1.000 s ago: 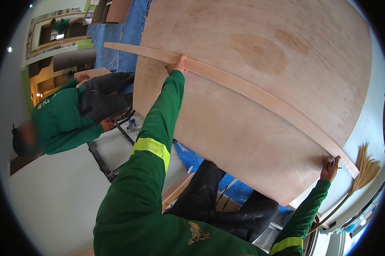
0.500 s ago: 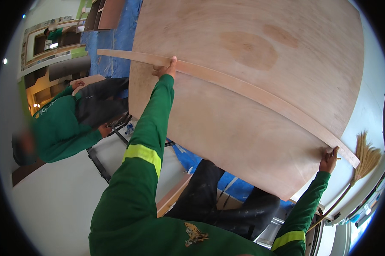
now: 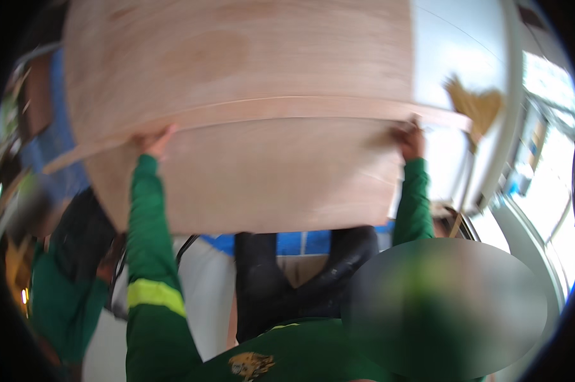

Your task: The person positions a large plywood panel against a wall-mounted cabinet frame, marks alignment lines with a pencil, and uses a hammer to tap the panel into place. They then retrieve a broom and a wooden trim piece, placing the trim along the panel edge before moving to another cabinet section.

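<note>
A long, thin strip of light wood (image 3: pixel 287 107) lies across a large plywood panel (image 3: pixel 268 178), its two ends reaching past the panel's sides. Near the strip's left part, my left hand (image 3: pixel 154 141) is closed on its near edge, the thumb pointing up along it. My right hand (image 3: pixel 411 140) grips the near edge toward the right end, close to the panel's right side. Motion blur softens both hands, and some fingers are hidden.
A straw broom (image 3: pixel 477 111) rests on a white surface (image 3: pixel 443 54) at the right. To the left sits a co-worker in a green top (image 3: pixel 68 299). Blue sheeting (image 3: pixel 59 95) shows beyond the panel's left side. A blurred oval covers the lower right.
The view has turned, so the panel and strip appear more level and farther left. Both hands stay on the strip. The broom appears higher and farther left in the picture.
</note>
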A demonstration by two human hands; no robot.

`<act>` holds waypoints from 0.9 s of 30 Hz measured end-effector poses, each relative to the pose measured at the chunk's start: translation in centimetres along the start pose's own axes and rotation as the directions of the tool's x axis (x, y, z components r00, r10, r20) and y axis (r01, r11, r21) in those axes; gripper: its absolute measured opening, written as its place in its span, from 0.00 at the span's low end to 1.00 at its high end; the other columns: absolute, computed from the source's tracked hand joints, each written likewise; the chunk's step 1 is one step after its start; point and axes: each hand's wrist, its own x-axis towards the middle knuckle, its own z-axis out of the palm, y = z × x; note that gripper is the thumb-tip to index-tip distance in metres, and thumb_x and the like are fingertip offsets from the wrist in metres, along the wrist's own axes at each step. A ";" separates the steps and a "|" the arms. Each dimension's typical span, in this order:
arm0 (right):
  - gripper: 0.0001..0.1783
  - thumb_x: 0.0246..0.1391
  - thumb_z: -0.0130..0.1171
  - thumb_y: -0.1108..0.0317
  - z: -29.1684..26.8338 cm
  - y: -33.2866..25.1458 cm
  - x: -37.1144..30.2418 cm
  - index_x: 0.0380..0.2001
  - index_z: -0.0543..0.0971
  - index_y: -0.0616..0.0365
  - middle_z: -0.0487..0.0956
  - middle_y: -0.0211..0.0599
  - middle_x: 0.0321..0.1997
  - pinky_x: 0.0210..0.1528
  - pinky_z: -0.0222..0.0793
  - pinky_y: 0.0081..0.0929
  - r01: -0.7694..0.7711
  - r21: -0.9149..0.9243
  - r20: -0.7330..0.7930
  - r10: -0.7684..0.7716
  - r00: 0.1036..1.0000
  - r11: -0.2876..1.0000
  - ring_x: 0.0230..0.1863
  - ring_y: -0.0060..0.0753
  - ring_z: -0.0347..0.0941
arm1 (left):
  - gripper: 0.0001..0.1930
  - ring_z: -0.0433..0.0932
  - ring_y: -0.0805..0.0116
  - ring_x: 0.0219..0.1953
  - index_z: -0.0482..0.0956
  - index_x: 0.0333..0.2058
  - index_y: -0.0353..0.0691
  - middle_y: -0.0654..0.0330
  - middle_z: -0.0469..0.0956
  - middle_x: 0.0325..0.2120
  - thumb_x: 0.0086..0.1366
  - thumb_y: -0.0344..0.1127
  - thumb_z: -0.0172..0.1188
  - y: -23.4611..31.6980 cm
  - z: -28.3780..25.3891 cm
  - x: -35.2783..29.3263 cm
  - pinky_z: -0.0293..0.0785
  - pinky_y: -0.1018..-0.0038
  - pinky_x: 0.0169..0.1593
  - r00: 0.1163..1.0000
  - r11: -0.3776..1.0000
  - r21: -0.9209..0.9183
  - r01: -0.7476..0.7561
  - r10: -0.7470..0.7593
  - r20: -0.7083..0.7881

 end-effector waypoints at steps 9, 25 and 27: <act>0.13 0.68 0.59 0.59 6.7 -2.5 -6.7 0.47 0.79 0.57 0.63 0.23 0.32 0.43 0.83 0.38 -0.003 0.134 -0.156 0.024 0.987 0.991 0.20 0.17 0.53 | 0.69 0.44 0.45 0.76 0.43 0.72 0.26 0.49 0.17 0.74 0.48 0.69 0.73 -0.7 -0.6 0.8 0.82 0.50 0.56 0.958 0.988 0.141 0.062 -0.019 -0.287; 0.32 0.70 0.45 0.40 2.9 -4.3 -8.2 0.50 0.77 0.62 0.76 0.46 0.43 0.34 0.77 0.39 0.161 -0.288 -0.342 -0.258 0.904 0.944 0.37 0.36 0.70 | 0.71 0.56 0.41 0.71 0.33 0.74 0.39 0.49 0.27 0.75 0.48 0.63 0.77 1.4 0.1 0.1 0.87 0.47 0.49 0.906 0.968 0.133 0.213 -0.145 -0.397; 0.33 0.71 0.41 0.40 3.2 -6.7 -9.6 0.46 0.78 0.63 0.75 0.48 0.41 0.38 0.76 0.41 0.284 -0.510 -0.259 -0.460 0.849 0.812 0.39 0.38 0.71 | 0.74 0.42 0.44 0.75 0.30 0.72 0.32 0.46 0.23 0.74 0.46 0.63 0.77 1.9 -0.2 -0.7 0.87 0.49 0.49 0.925 0.968 0.121 0.222 -0.169 -0.341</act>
